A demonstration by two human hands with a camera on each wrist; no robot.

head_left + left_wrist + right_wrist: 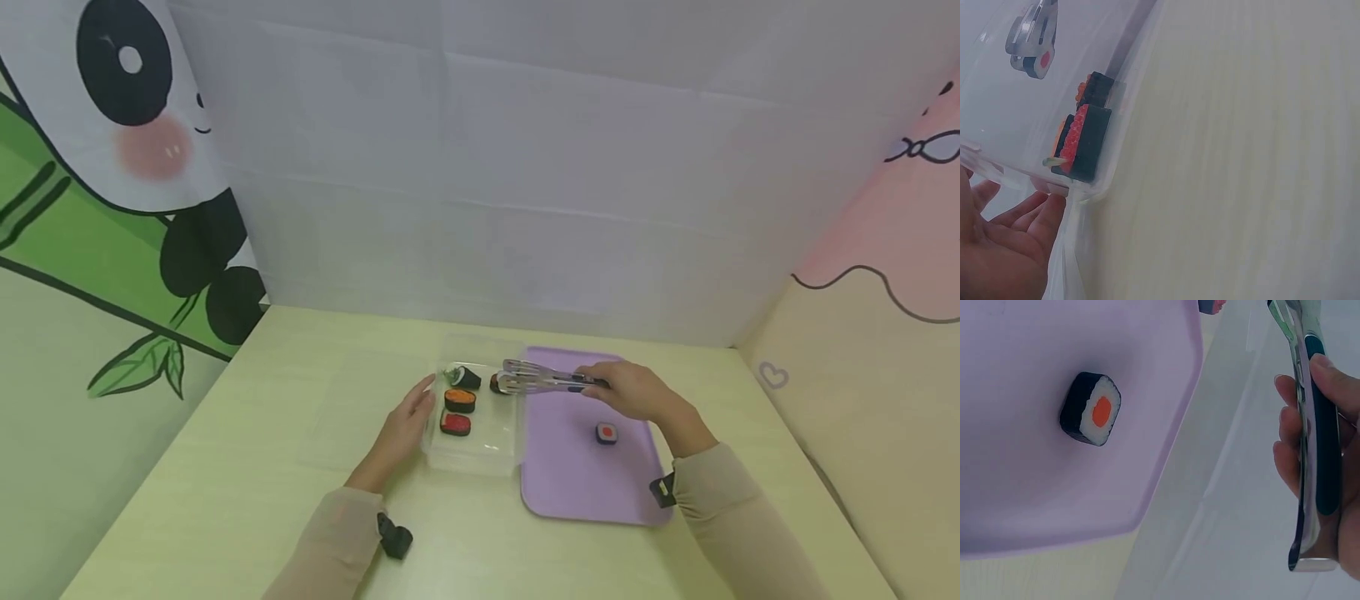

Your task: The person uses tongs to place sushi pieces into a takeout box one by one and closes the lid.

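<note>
A clear plastic container [480,458] holds toy sushi along its left side: a dark roll with green topping [465,378], an orange-topped piece [460,401] and a red-topped piece [455,424]. My left hand [401,429] touches the container's left side, its fingertips against the wall in the left wrist view [1013,244]. My right hand [637,392] grips metal tongs [540,380] with dark handles, also seen in the right wrist view [1325,437]. Over the container's right part, a round-faced roll [1045,60] is between the tongs' tips.
Right of the container lies a purple tray [577,492] with one roll [607,432] on it, white with an orange-red centre. A faint transparent sheet or lid [345,408] lies left of the container. Behind the table stands a pale wall covering [487,208].
</note>
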